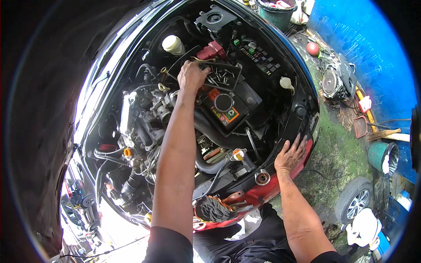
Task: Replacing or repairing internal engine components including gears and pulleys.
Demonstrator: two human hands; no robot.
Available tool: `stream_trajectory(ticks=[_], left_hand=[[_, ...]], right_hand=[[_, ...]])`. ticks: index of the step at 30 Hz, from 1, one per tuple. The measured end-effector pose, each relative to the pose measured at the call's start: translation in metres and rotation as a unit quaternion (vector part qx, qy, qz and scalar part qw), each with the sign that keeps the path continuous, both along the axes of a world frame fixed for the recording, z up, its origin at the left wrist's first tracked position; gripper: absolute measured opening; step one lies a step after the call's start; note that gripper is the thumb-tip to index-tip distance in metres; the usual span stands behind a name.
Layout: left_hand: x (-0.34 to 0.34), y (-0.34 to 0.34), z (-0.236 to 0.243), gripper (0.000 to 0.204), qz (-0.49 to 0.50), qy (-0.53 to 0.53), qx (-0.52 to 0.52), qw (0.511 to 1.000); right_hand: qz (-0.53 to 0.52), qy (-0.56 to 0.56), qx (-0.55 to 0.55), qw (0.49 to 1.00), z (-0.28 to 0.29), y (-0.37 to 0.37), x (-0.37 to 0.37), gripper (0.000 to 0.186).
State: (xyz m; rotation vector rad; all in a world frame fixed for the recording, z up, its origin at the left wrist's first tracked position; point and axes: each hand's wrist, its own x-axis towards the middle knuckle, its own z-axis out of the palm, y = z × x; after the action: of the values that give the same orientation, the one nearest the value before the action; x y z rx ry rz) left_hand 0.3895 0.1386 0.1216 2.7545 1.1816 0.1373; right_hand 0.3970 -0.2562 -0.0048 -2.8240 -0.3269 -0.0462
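My left hand (192, 76) reaches far into the engine bay and is closed at the left end of a black tray (237, 78). Its thumb lies over the tray's rim, and the other fingertips are hidden. Several loose bolts (221, 76) lie in the tray, which is above the back part of a black battery (232, 125) with an orange label. On the battery sits a round dark cap (223, 102). My right hand (291, 153) lies flat with its fingers apart on the front edge of the red car body (266, 188), holding nothing.
Near the front edge are a dark work glove (212, 209), a metal ring-shaped part (262, 177) and a radiator cap (238, 154). A white reservoir (173, 44) and an open fuse box (263, 59) stand farther back. To the right, a wheel (354, 199) and a bin (382, 158) are on the floor.
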Motion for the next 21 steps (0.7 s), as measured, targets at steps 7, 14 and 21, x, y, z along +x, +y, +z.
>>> stream_trajectory(ticks=[7,14,21], left_hand=[[-0.007,0.034,0.028,0.049,0.125,-0.125,-0.178,0.968],[-0.005,0.041,0.024,0.043,0.067,0.017,-0.045,0.997],[-0.012,0.033,0.028,0.020,-0.073,-0.013,0.027,0.997]], right_hand=[[0.000,0.010,0.006,1.000,-0.001,-0.001,0.000,0.056],[-0.005,0.009,-0.002,1.000,-0.001,-0.001,0.001,0.055],[0.009,-0.001,0.006,1.000,0.000,-0.001,0.000,0.055]])
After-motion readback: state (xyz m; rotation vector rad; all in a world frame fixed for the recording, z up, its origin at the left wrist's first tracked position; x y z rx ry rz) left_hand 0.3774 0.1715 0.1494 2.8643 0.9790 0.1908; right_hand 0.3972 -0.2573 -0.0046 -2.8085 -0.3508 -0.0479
